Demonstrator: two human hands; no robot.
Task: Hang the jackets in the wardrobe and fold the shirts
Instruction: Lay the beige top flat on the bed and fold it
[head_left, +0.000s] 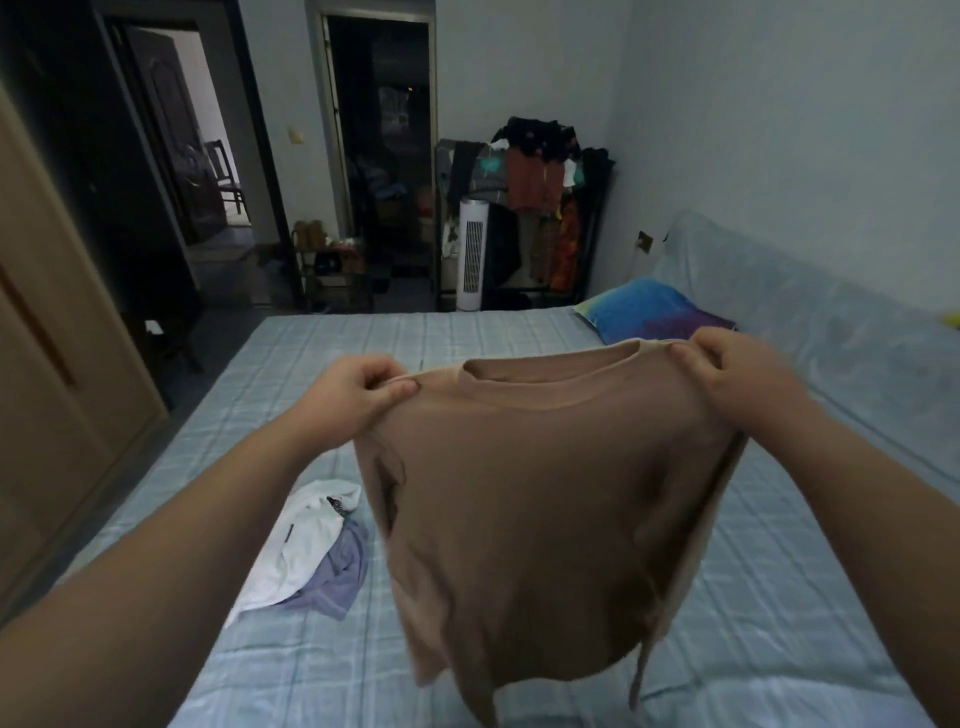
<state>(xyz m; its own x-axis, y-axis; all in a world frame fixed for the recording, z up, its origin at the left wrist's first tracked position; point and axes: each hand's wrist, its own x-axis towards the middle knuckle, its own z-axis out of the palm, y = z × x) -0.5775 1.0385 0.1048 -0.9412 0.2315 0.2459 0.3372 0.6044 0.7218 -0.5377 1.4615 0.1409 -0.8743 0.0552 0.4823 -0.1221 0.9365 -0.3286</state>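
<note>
You pinch the tan cotton crew-neck shirt (540, 499) by both shoulders, left hand (353, 395) and right hand (727, 374), so it hangs flat above the blue checked bed (363, 332) for folding.

So both bare arms are stretched out front, well apart. The left hand (358, 387) and right hand (727, 364) sit roughly level, each pinching a shoulder of the light brown crew-neck shirt (545, 493) between thumb and curled fingers.
</note>
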